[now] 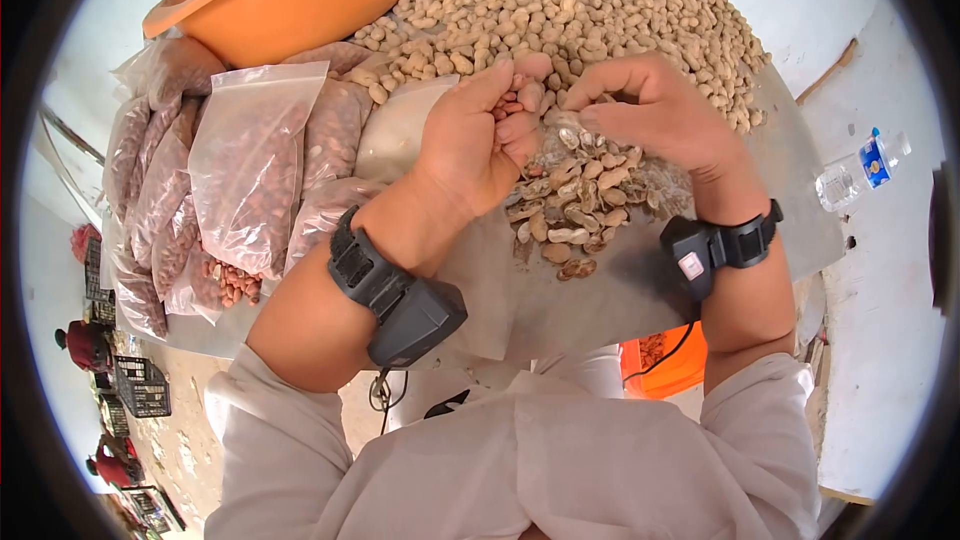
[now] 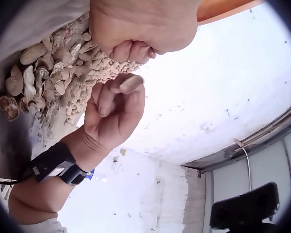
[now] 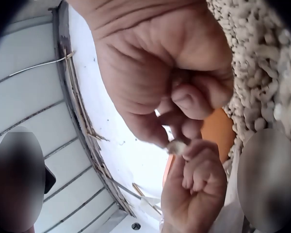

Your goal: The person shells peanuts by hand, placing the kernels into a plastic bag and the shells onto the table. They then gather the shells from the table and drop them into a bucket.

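Peanuts (image 1: 600, 5) spread in a wide heap over the far side of the worktop (image 1: 625, 290), just beyond both hands. The left hand (image 1: 465, 145) curls its fingers around several red kernels (image 1: 508, 105). Close to its right, the right hand (image 1: 655, 110) pinches a pale pod (image 2: 131, 85) between its fingers; whether the left fingers touch that pod too, I cannot tell.

Opened shells (image 1: 585, 195) lie in a loose pile on the near side of the hands, between the two forearms. Filled clear bags (image 1: 250, 165) crowd the left of the worktop, stacked and leaning on one another, with the left forearm close along their right side. Some bare kernels (image 1: 232, 282) show at their near edge. Behind the bags, an orange tub (image 1: 290, 5) takes up the far left corner, its right side against the heap. A whitish sheet (image 1: 400, 130) lies between the bags and the left hand, partly covered by that arm.

To the right, past the worktop's edge, a clear bottle (image 1: 865, 172) with a blue label lies tilted. Below the near edge sits an orange container (image 1: 665, 365), crossed by a black cable (image 1: 675, 352). Black crates (image 1: 141, 386) stand on the floor at the near left, close to a person in red (image 1: 87, 345).
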`<action>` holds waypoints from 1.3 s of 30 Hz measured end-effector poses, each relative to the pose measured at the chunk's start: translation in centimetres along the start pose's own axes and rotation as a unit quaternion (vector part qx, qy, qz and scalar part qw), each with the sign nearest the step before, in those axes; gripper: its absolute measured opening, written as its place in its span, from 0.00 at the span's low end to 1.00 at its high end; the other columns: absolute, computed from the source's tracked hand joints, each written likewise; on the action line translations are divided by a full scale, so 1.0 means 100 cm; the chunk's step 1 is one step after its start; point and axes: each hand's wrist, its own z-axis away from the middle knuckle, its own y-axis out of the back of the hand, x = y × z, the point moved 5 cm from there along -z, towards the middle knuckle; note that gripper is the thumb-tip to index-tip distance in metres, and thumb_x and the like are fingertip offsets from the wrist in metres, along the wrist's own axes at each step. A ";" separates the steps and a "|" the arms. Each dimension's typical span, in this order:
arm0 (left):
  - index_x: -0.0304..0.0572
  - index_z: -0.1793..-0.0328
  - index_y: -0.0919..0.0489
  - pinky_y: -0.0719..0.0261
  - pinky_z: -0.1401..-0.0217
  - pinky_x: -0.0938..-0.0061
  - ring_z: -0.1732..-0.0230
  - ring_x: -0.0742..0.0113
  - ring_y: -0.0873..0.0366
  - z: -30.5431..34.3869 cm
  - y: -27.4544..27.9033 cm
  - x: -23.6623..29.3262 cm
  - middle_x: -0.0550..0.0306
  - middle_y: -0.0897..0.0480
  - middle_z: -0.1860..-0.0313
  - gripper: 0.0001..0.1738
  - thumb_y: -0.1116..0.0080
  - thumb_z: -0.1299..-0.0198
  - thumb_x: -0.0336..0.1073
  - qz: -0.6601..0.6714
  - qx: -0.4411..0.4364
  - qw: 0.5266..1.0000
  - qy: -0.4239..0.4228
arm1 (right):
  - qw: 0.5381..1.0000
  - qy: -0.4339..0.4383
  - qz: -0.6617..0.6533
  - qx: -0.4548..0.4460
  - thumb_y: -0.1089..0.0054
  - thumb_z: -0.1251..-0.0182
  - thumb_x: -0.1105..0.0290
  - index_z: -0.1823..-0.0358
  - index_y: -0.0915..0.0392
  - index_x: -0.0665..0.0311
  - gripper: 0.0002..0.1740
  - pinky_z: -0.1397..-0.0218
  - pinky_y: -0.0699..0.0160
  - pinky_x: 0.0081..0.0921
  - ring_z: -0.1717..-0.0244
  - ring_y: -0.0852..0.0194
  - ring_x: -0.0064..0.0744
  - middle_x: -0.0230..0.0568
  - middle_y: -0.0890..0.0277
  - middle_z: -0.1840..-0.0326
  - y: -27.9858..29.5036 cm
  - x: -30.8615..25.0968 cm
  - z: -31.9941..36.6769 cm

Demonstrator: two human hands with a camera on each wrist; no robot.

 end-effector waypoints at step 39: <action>0.32 0.58 0.21 0.47 0.82 0.86 0.83 0.82 0.44 0.006 -0.009 0.003 0.67 0.30 0.78 0.10 0.46 0.37 0.34 -0.106 -0.014 0.991 -0.081 | 0.967 0.049 -0.106 0.226 0.44 0.36 0.68 0.70 0.20 0.67 0.10 0.76 0.39 0.14 0.78 0.39 0.13 0.28 0.30 0.81 -0.005 0.008 -0.001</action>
